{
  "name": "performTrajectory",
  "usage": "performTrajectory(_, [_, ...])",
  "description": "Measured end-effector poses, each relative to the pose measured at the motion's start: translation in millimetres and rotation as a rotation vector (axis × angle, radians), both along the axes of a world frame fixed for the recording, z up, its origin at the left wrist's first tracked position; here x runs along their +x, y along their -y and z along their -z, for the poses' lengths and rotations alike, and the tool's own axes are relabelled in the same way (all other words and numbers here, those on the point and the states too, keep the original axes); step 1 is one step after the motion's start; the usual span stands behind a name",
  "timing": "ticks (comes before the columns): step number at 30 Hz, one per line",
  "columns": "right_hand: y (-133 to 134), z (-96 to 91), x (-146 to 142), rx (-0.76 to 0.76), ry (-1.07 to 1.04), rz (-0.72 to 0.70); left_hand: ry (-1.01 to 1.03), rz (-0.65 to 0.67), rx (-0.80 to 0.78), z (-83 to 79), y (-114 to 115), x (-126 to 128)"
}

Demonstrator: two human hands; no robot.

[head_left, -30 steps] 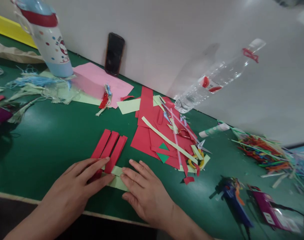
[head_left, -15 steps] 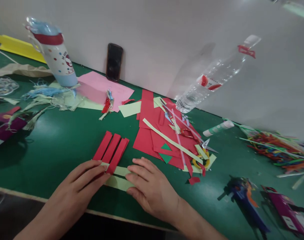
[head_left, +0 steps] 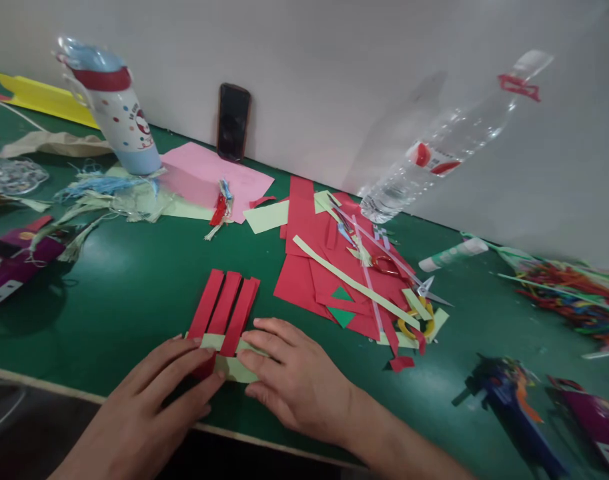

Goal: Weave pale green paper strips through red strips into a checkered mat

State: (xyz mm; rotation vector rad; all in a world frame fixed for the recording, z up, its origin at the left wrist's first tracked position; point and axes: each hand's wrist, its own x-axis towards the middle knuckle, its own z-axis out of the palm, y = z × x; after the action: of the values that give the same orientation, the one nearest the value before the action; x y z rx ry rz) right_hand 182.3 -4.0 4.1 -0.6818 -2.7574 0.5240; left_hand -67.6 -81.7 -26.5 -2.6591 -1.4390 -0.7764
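Observation:
Several red paper strips (head_left: 227, 303) lie side by side near the table's front edge, crossed over and under by pale green paper strips (head_left: 234, 369). My left hand (head_left: 157, 393) rests on the left part of this weave, fingers stretched over the paper and covering its lower left corner. From the right, my right hand (head_left: 294, 373) lies with spread fingers on the green strips' right ends. Its fingertips touch the paper close to the rightmost red strip. Both hands partly hide the strips' ends.
Beyond lie red paper sheets (head_left: 297, 280) with offcuts and yellow-handled scissors (head_left: 417, 327). A plastic bottle (head_left: 434, 160), a glue stick (head_left: 454, 254) and a blue glue gun (head_left: 519, 413) are on the right. A phone (head_left: 233, 123) leans on the wall; a drinking cup (head_left: 119, 113) stands left.
My right hand has slid left, closer to my left hand. The gap between the two green strips has narrowed. The view has shifted slightly, so the background sits further right.

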Motion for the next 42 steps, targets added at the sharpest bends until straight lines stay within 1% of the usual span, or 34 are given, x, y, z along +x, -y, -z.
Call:
performTrajectory(3, [1.7,3.7,-0.5,-0.011,0.013,-0.002,-0.134,0.031,0.02,-1.8,-1.7,5.4])
performTrajectory(6, [3.8,7.6,-0.4,0.004,-0.003,0.004,-0.222,0.052,0.024,3.5,-3.7,4.0])
performTrajectory(10, [5.8,10.5,1.2,0.047,-0.04,-0.023,-0.218,0.036,-0.012,11.0,-1.2,-1.4])
performTrajectory(16, [3.7,7.5,5.2,0.043,-0.031,-0.049,-0.244,0.043,-0.058,14.3,2.8,-3.7])
performTrajectory(19, [1.5,5.1,6.6,0.045,-0.028,-0.071,-0.26,0.05,-0.067,12.4,3.6,-4.9])
performTrajectory(21, [0.2,4.4,7.1,0.052,-0.026,-0.088,-0.246,0.061,-0.063,6.2,0.5,-8.0])
performTrajectory(24, [-0.8,5.0,7.4,0.055,-0.023,-0.096,-0.221,0.095,-0.039,-9.8,-17.4,-13.8])
performTrajectory(26, [-0.8,6.1,7.7,0.061,-0.024,-0.103,-0.242,0.135,-0.079,-19.4,-38.3,-15.4])
performTrajectory(28, [-0.6,7.1,8.2,0.068,-0.024,-0.106,-0.28,0.183,-0.126,-23.6,-61.6,-13.9])
performTrajectory(31, [-0.6,7.3,9.0,0.063,-0.024,-0.107,-0.323,0.249,-0.142,-18.7,-88.8,-8.1])
performTrajectory(33, [-0.7,6.8,9.3,0.059,-0.026,-0.104,-0.34,0.263,-0.142,-11.4,-97.8,-5.1])
performTrajectory(37, [-0.8,5.4,9.4,0.059,-0.036,-0.093,-0.35,0.269,-0.15,0.0,-101.4,-5.4])
performTrajectory(42, [-0.6,5.1,9.6,0.046,-0.023,-0.09,-0.334,0.265,-0.144,5.7,-102.9,-9.9])
